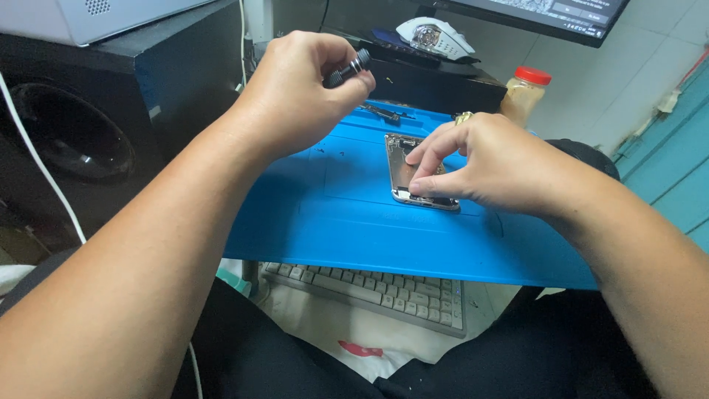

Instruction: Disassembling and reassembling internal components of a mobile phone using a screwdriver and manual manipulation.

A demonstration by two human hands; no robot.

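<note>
A black speaker [74, 140] fills the left of the frame. White tiled wall [650, 66] shows upper right, a teal wall [679, 162] at the right edge. A monitor [554, 15] hangs along the top.

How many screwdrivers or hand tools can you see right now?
2: a dark screwdriver in the left hand, and tweezers on the blue mat. Others may hide behind the hands.

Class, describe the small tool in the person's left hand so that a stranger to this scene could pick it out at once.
Start at the blue work mat with the opened phone on it. Above its far left corner, the left hand pinches a short dark screwdriver handle. Unlike the flat tweezers lying nearby, it is round, ridged and held in the air.
</note>
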